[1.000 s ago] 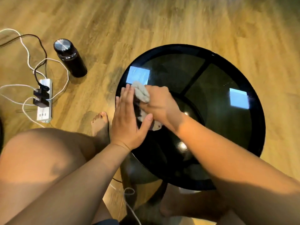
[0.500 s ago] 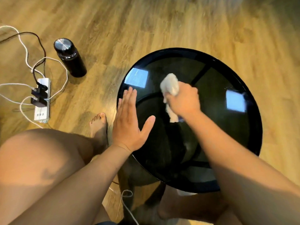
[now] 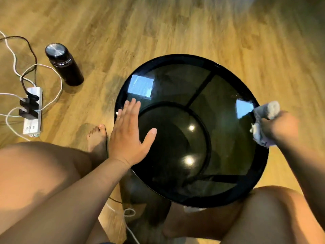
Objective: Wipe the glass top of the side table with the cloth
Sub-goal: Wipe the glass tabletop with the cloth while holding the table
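Observation:
A round side table with a dark glass top (image 3: pixel 219 106) and a black rim stands between my knees. My left hand (image 3: pixel 130 132) lies flat on the glass at its left edge, fingers straight and thumb spread. At the table's right rim, my right hand (image 3: pixel 279 127) grips a bunched grey-white cloth (image 3: pixel 265 115). The cloth presses on the glass edge there, and that hand is blurred by motion.
A black bottle (image 3: pixel 64 65) with a metal lid stands on the wooden floor to the left. Beside it lies a white power strip (image 3: pixel 32 113) with plugs and loose cables. My bare foot (image 3: pixel 97 138) and both knees flank the table.
My right hand has swept the cloth across the glass from the left side, past the middle, to the right rim. My left hand has stayed flat at the left edge.

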Demonstrator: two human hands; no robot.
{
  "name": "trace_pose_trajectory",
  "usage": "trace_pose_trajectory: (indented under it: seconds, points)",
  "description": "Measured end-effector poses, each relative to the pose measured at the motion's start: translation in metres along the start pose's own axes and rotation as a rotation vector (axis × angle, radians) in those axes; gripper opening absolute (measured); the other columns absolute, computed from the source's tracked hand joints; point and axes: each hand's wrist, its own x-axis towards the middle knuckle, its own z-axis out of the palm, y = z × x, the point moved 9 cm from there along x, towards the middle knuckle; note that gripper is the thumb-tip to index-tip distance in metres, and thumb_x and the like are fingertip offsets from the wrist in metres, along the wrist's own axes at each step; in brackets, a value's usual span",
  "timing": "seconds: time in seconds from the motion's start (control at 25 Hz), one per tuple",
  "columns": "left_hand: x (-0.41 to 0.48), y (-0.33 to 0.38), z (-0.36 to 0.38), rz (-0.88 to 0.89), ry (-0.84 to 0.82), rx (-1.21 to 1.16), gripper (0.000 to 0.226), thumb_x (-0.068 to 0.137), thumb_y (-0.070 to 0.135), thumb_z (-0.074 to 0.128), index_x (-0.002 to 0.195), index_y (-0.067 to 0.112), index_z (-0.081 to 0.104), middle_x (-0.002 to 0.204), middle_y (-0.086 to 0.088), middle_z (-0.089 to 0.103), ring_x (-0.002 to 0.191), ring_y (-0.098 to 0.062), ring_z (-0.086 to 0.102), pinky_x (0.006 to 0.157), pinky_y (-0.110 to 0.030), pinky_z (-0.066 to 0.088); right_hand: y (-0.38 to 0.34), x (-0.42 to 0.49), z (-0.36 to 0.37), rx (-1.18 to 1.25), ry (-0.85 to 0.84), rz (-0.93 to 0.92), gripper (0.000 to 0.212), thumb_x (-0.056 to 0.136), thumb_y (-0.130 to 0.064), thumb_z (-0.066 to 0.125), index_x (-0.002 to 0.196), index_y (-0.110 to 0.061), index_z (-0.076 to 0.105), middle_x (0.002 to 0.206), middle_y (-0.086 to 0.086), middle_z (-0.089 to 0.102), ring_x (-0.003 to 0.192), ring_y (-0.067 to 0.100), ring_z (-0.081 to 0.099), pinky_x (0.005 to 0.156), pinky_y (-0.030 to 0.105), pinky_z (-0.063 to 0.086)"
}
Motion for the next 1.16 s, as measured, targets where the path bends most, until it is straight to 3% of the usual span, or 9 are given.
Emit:
trace_pose_trajectory:
  seconds: [0.08, 0.24, 0.36, 0.48, 0.6, 0.72, 0.84, 1.04, 1.16]
  points:
    - [0.001, 0.000, 0.000, -0.016, -0.001, 0.000, 0.082, 0.092, 0.059, 0.036, 0.158, 0.015, 0.017, 0.168, -0.007, 0.020, 0.156, -0.020, 0.011, 0.127, -0.042, 0.009, 0.004, -0.004, -0.001, -0.048, 0.023, 0.055, 0.028, 0.076, -0.031, 0.055, 0.082, -0.004, 0.060, 0.082, 0.027, 0.068, 0.081, 0.043, 0.067, 0.069, 0.041, 0.053]
    - [0.000, 0.000, -0.002, -0.030, 0.004, -0.022, 0.081, 0.094, 0.059, 0.032, 0.159, 0.012, 0.018, 0.167, -0.009, 0.021, 0.156, -0.022, 0.012, 0.126, -0.040, 0.009, -0.125, -0.069, 0.037, 0.120, 0.023, -0.141, 0.032, 0.079, -0.041, 0.060, 0.095, -0.015, 0.070, 0.089, 0.015, 0.072, 0.086, 0.037, 0.067, 0.071, 0.036, 0.048]
    - [0.000, 0.002, -0.006, -0.021, 0.036, -0.088, 0.077, 0.096, 0.052, 0.027, 0.158, 0.005, 0.022, 0.166, -0.013, 0.024, 0.155, -0.025, 0.016, 0.126, -0.042, 0.011, -0.232, -0.162, 0.092, 0.461, -0.333, -0.348, 0.025, 0.076, -0.045, 0.062, 0.083, -0.022, 0.071, 0.075, -0.005, 0.070, 0.074, 0.019, 0.066, 0.066, 0.028, 0.046]
    - [-0.002, 0.001, -0.012, -0.051, 0.082, -0.168, 0.074, 0.096, 0.047, 0.023, 0.156, 0.003, 0.026, 0.164, -0.017, 0.028, 0.153, -0.022, 0.017, 0.126, -0.045, 0.013, -0.266, -0.212, 0.114, 0.855, -0.641, -0.381, 0.020, 0.077, -0.042, 0.068, 0.091, -0.028, 0.072, 0.091, -0.004, 0.075, 0.091, 0.014, 0.070, 0.086, 0.036, 0.054]
    - [-0.002, 0.001, -0.007, -0.060, 0.042, -0.079, 0.080, 0.095, 0.059, 0.029, 0.158, 0.012, 0.018, 0.167, -0.011, 0.021, 0.150, -0.008, 0.007, 0.125, -0.035, 0.007, -0.220, -0.170, 0.092, 0.850, -0.512, -0.338, 0.044, 0.082, -0.049, 0.063, 0.116, -0.021, 0.061, 0.109, 0.001, 0.070, 0.100, 0.019, 0.067, 0.091, 0.047, 0.053]
    - [-0.001, -0.003, -0.004, -0.082, 0.016, -0.050, 0.081, 0.094, 0.063, 0.028, 0.159, 0.016, 0.015, 0.168, -0.008, 0.018, 0.155, -0.018, 0.010, 0.125, -0.035, 0.006, -0.152, -0.127, 0.064, 0.462, -0.222, -0.230, 0.055, 0.085, -0.062, 0.050, 0.122, -0.021, 0.046, 0.122, 0.006, 0.062, 0.105, 0.025, 0.058, 0.084, 0.040, 0.048]
    - [-0.001, -0.003, -0.003, -0.092, 0.007, -0.042, 0.082, 0.093, 0.064, 0.026, 0.159, 0.016, 0.015, 0.168, -0.007, 0.019, 0.156, -0.022, 0.012, 0.126, -0.039, 0.009, -0.134, -0.137, 0.048, 0.267, 0.074, -0.277, 0.062, 0.089, -0.052, 0.055, 0.140, -0.020, 0.037, 0.138, 0.013, 0.049, 0.124, 0.035, 0.044, 0.095, 0.045, 0.042]
    - [-0.001, 0.000, -0.005, -0.032, 0.045, -0.082, 0.077, 0.097, 0.056, 0.031, 0.158, 0.011, 0.017, 0.167, -0.010, 0.023, 0.155, -0.021, 0.014, 0.127, -0.042, 0.010, -0.163, -0.248, 0.083, 0.348, 0.029, -0.670, 0.045, 0.091, -0.041, 0.053, 0.129, -0.019, 0.053, 0.118, 0.010, 0.055, 0.101, 0.025, 0.053, 0.080, 0.034, 0.048]
    - [-0.005, 0.000, -0.006, -0.012, 0.063, -0.162, 0.077, 0.098, 0.056, 0.033, 0.158, 0.011, 0.017, 0.167, -0.010, 0.022, 0.156, -0.018, 0.013, 0.127, -0.040, 0.010, -0.192, -0.284, 0.092, 0.374, -0.046, -0.928, 0.041, 0.089, -0.035, 0.056, 0.125, -0.014, 0.058, 0.122, 0.011, 0.055, 0.104, 0.021, 0.052, 0.081, 0.033, 0.051]
